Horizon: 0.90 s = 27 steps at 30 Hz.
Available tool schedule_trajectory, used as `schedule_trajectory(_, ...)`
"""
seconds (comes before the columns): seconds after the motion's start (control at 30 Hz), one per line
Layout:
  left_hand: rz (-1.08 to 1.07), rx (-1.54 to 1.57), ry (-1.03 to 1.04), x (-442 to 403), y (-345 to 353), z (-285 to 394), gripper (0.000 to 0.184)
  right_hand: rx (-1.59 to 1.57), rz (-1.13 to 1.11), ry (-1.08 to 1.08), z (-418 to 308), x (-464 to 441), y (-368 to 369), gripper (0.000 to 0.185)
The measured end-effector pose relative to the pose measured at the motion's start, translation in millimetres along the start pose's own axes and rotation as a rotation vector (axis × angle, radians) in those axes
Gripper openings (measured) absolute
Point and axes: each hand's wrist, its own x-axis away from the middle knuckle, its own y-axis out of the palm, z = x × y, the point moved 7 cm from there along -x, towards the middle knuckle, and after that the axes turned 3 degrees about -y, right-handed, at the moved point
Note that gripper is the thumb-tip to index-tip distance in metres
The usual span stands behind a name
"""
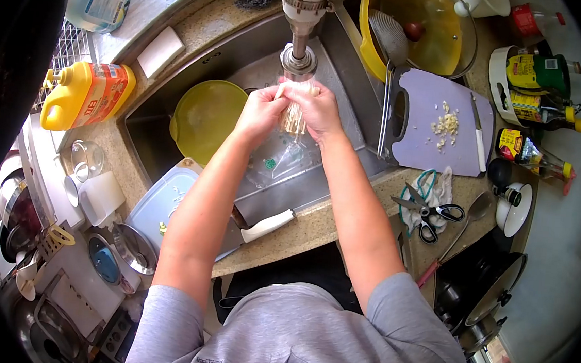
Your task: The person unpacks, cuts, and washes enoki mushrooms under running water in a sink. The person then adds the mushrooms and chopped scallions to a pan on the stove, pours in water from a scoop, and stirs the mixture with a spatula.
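Note:
Just under the faucet [299,58], over the sink [333,69], both my hands grip a bunch of thin pale stalks that look like enoki mushrooms [294,122]. My left hand [260,112] is closed on the left side of the bunch, and my right hand [318,110] on the right. The stalks hang downward between them. A clear plastic bag [282,160] with green print lies in the sink below. To the left, inside the sink, sits a yellow-green basin [207,117].
A purple cutting board [423,96] at right holds chopped garlic [445,125] and a knife [478,135]. Scissors [428,213] lie on the near counter. A cleaver-like knife [268,226] rests by a pale blue board [159,202]. Bottles [542,109] line the right wall.

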Motion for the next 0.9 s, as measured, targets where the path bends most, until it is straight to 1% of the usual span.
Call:
schedule_trajectory(0.03,0.032,-0.077,-0.009,-1.9,-2.8,-2.5,0.021,0.000,0.017,0.001,0.9,-0.9,-0.6,0.020)
schedule_trajectory(0.07,0.033,-0.077,-0.009,-2.4,-3.3,-5.2,0.021,0.000,0.017,0.002,1.4,-0.4,-0.5,0.020)
schedule_trajectory(0.13,-0.046,0.143,-0.050,2.2,7.1,-2.4,0.021,-0.079,0.104,-0.012,-1.0,2.1,-4.7,0.022)
schedule_trajectory(0.17,-0.046,0.142,-0.050,4.6,8.4,1.3,0.021,-0.079,0.104,-0.012,-3.3,2.7,-5.1,0.022)
schedule_trajectory(0.23,-0.053,0.368,-0.150,7.3,10.8,-0.9,0.022,-0.093,0.082,0.016,-6.7,3.8,-5.6,0.022)
schedule_trajectory(0.27,-0.053,0.368,-0.149,6.5,12.8,0.0,0.022,-0.092,0.082,0.015,-7.0,4.9,-4.2,0.022)
schedule_trajectory(0.33,0.001,-0.063,0.052,2.0,16.3,13.5,0.024,0.055,0.027,-0.027,-9.3,7.6,3.4,0.021)
schedule_trajectory(0.37,0.004,-0.064,0.053,-2.8,19.4,14.3,0.024,0.055,0.023,-0.026,-5.7,4.5,1.8,0.021)
schedule_trajectory(0.43,0.054,-0.498,-0.019,-9.0,29.4,22.3,0.025,-0.183,0.050,0.031,7.4,-6.3,-2.3,0.025)
schedule_trajectory(0.47,0.126,-0.553,0.028,-2.4,35.8,33.2,0.025,-0.203,0.072,0.062,10.3,-10.3,-5.2,0.030)
schedule_trajectory(0.5,0.228,-0.745,0.132,-1.2,37.7,42.4,0.025,-0.203,0.067,0.060,12.3,-14.7,-9.1,0.030)
schedule_trajectory(0.57,0.276,-0.817,0.271,12.6,44.1,47.5,0.023,-0.435,-0.040,0.220,28.4,-20.8,-6.0,0.033)
schedule_trajectory(0.6,0.281,-0.819,0.274,19.3,45.1,45.1,0.023,-0.558,-0.146,0.291,31.7,-24.5,5.2,0.032)
schedule_trajectory(0.67,0.438,-1.135,0.447,38.2,49.8,52.7,0.028,-0.519,-0.193,0.269,33.7,-27.7,7.5,0.034)
schedule_trajectory(0.7,0.442,-1.136,0.446,42.3,51.3,48.1,0.028,-0.478,-0.235,0.246,33.1,-28.5,11.0,0.037)
schedule_trajectory(0.73,0.546,-1.182,0.547,51.4,53.6,50.6,0.031,-0.478,-0.240,0.249,38.2,-33.5,10.7,0.037)
schedule_trajectory(0.77,0.652,-1.223,0.649,62.4,55.1,52.4,0.036,-0.496,-0.176,0.244,43.4,-41.7,6.6,0.039)
schedule_trajectory(0.8,0.695,-1.288,0.695,74.3,57.9,56.8,0.036,-0.511,-0.111,0.239,43.7,-45.0,5.2,0.042)
schedule_trajectory(0.83,0.701,-1.282,0.690,80.1,54.8,52.7,0.036,-0.504,-0.112,0.245,40.6,-42.7,1.6,0.042)
schedule_trajectory(0.9,0.621,-0.857,0.668,88.6,38.1,39.0,0.030,-0.565,-0.170,0.268,17.8,-31.9,-7.6,0.042)
